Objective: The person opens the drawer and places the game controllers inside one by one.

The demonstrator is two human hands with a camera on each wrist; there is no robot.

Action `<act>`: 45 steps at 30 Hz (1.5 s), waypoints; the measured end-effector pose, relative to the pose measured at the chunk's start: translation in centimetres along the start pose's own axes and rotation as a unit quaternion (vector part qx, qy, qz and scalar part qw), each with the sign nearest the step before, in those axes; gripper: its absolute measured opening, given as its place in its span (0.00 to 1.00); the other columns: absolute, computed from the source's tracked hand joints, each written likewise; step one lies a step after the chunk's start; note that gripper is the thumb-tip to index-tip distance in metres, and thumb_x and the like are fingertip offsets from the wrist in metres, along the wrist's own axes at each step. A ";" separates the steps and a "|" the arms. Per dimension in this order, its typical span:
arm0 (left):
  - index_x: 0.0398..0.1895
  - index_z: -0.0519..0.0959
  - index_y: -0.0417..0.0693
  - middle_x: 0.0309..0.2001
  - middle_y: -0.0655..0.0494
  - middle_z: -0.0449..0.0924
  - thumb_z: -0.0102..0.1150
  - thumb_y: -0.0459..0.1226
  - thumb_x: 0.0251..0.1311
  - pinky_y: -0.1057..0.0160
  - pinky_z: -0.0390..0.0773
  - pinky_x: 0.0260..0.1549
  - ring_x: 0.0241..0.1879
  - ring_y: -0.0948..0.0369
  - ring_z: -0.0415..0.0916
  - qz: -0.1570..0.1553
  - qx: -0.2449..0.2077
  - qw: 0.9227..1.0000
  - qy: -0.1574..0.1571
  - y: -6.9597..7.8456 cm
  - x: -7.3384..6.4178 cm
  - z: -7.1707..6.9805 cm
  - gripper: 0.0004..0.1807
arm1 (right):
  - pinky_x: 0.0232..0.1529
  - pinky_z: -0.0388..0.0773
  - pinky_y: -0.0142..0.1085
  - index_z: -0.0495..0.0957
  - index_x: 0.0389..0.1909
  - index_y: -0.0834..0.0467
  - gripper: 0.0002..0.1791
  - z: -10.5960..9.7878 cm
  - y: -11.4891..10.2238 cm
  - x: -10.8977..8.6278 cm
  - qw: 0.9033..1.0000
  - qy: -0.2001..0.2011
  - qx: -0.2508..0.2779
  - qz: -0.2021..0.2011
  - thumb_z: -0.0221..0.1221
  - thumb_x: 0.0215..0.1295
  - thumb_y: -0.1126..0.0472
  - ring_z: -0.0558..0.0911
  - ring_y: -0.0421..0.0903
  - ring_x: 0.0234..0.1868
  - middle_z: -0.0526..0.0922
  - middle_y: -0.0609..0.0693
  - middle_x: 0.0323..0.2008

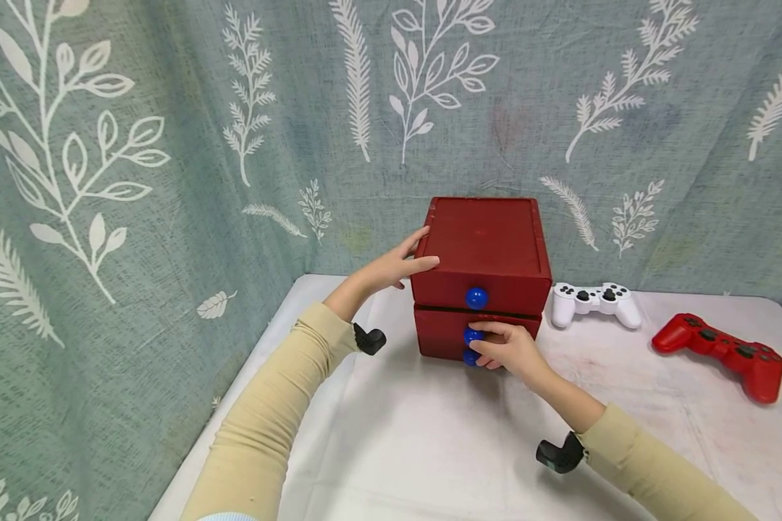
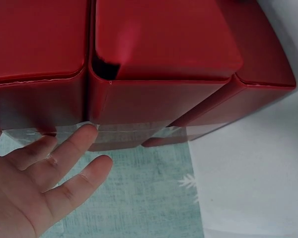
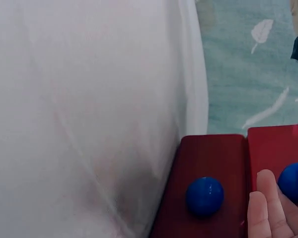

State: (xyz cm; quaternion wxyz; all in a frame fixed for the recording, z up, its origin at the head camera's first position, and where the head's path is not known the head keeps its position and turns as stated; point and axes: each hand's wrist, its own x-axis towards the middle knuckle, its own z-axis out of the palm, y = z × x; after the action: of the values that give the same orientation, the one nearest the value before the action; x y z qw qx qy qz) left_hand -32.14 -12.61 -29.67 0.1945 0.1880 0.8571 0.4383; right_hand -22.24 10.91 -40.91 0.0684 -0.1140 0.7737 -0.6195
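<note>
A dark red drawer box [image 1: 482, 235] with blue ball knobs stands at the back of the table. My left hand [image 1: 391, 269] rests at its upper left edge, thumb on the top and fingers spread along the side. In the left wrist view those fingers [image 2: 69, 153] look straight. My right hand [image 1: 511, 351] pinches the middle blue knob [image 1: 472, 336] between thumb and fingers. Above it is the top knob [image 1: 476, 297], untouched. The lowest knob [image 3: 204, 197] shows whole in the right wrist view, beside the fingers [image 3: 270, 203].
A white game controller [image 1: 594, 304] lies right of the box, with a red game controller [image 1: 720, 353] farther right. White cloth [image 1: 404, 441] covers the table. A green leaf-patterned curtain [image 1: 339, 130] hangs behind and at the left.
</note>
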 end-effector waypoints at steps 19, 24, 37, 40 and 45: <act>0.70 0.38 0.77 0.71 0.53 0.45 0.49 0.57 0.59 0.44 0.69 0.48 0.61 0.48 0.62 0.004 -0.003 1.000 0.002 -0.2 0.1 0.1 0.41 | 0.30 0.79 0.37 0.72 0.55 0.66 0.26 1.0 -0.8 -3.4 0.999 -0.031 0.005 0.031 0.62 0.57 0.58 0.82 0.59 0.28 0.84 0.56 0.31; 0.70 0.38 0.76 0.70 0.53 0.47 0.48 0.56 0.59 0.44 0.69 0.47 0.61 0.48 0.63 0.006 -0.005 1.000 0.002 -0.1 0.1 0.1 0.41 | 0.30 0.78 0.37 0.71 0.56 0.67 0.26 1.1 -1.0 -4.3 0.999 -0.046 0.012 0.025 0.61 0.58 0.59 0.82 0.57 0.28 0.83 0.56 0.31; 0.70 0.38 0.75 0.70 0.53 0.49 0.48 0.55 0.60 0.42 0.68 0.49 0.61 0.49 0.63 0.009 -0.013 1.000 -0.002 -0.1 0.2 0.1 0.41 | 0.29 0.77 0.36 0.69 0.58 0.66 0.26 1.6 -1.1 -5.9 0.997 -0.072 0.019 0.017 0.58 0.61 0.57 0.82 0.57 0.27 0.83 0.57 0.35; 0.70 0.38 0.76 0.70 0.53 0.48 0.48 0.56 0.59 0.43 0.68 0.48 0.61 0.48 0.63 0.009 -0.013 1.000 -0.002 -0.1 0.1 0.1 0.41 | 0.29 0.76 0.36 0.70 0.58 0.66 0.27 1.7 -1.0 -6.1 0.997 -0.075 0.023 0.022 0.59 0.60 0.57 0.82 0.58 0.28 0.83 0.56 0.35; 0.70 0.38 0.76 0.71 0.54 0.47 0.48 0.56 0.60 0.46 0.70 0.47 0.60 0.48 0.64 0.008 -0.009 1.000 0.002 -0.1 0.1 0.2 0.40 | 0.29 0.76 0.36 0.69 0.58 0.66 0.27 1.7 -1.0 -6.4 0.996 -0.082 0.033 0.023 0.58 0.61 0.58 0.82 0.59 0.28 0.82 0.59 0.37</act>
State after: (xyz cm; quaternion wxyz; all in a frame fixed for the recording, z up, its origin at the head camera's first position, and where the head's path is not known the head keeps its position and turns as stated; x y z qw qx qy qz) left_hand -32.12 -12.50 -29.82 0.1912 0.1926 0.8517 0.4484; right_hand -15.54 10.76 -40.53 0.1493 -0.1443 0.7470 -0.6316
